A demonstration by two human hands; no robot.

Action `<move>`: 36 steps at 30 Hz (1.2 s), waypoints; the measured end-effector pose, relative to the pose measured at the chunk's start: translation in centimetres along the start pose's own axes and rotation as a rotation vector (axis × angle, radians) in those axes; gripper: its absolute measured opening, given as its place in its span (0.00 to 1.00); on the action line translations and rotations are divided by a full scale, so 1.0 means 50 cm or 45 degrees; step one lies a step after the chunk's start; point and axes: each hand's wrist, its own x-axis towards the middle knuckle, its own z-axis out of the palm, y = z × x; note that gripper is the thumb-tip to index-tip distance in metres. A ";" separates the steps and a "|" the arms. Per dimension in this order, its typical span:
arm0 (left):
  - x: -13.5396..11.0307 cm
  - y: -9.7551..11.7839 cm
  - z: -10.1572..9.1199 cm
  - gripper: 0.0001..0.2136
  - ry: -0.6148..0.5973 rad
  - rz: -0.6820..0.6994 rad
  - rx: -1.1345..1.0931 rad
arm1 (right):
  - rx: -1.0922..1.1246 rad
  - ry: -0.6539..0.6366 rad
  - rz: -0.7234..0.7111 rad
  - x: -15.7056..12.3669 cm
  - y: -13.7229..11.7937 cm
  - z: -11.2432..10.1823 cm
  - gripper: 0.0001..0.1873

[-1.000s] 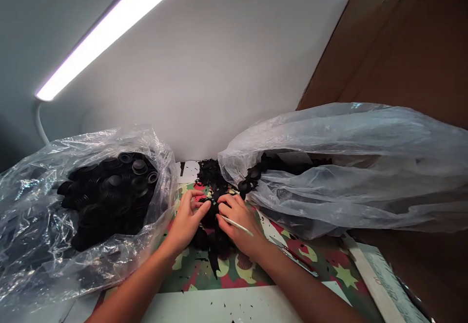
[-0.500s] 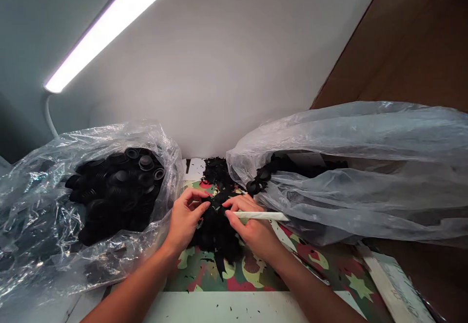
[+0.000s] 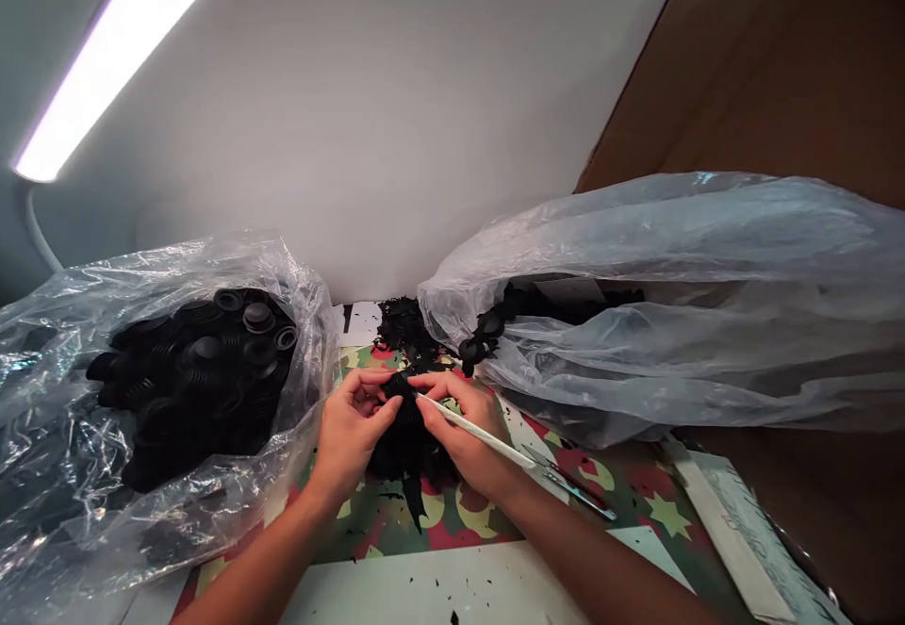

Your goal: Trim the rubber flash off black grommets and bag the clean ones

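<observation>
My left hand (image 3: 352, 427) is closed, thumb and fingers pinching a small black ribbed rubber part (image 3: 398, 386) at the middle of the table. Against the other side of that part are the fingertips of my right hand (image 3: 472, 422). The right hand is also closed around a slim white stick-like tool (image 3: 485, 435), which slants down to the right; its tip is hidden at the fingers. Beneath both hands lies a dark heap of black rubber trimmings (image 3: 417, 465), with one pointed strip sticking out toward me.
On the left, a clear plastic bag (image 3: 307, 295) holds many black ribbed rubber parts (image 3: 205, 352). Another clear bag (image 3: 600, 229) with black pieces lies right. More black scraps (image 3: 406, 323) lie behind my hands. Metal tweezers-like tool (image 3: 584, 495) rests on the patterned cover (image 3: 665, 517).
My hands have come closer together around the black part. The white tool has swung from nearly level to slanting down rightward. The whole view has shifted slightly.
</observation>
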 end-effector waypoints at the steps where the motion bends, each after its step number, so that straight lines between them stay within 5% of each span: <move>1: 0.000 -0.001 0.000 0.10 0.001 0.011 0.002 | 0.008 -0.004 0.012 0.000 -0.002 0.001 0.09; 17: -0.010 -0.002 0.004 0.05 -0.102 0.216 0.176 | -0.163 -0.003 -0.137 0.003 -0.007 0.000 0.07; 23: -0.012 -0.001 0.006 0.05 -0.091 0.248 0.206 | -0.385 0.027 -0.332 -0.003 0.005 0.013 0.08; 27: -0.012 0.005 0.006 0.06 -0.110 0.268 0.093 | -0.613 0.022 -0.288 0.010 0.036 0.012 0.10; 36: 0.017 0.005 -0.015 0.18 0.014 -0.069 -0.250 | -0.572 -0.048 -0.055 0.032 0.056 -0.019 0.09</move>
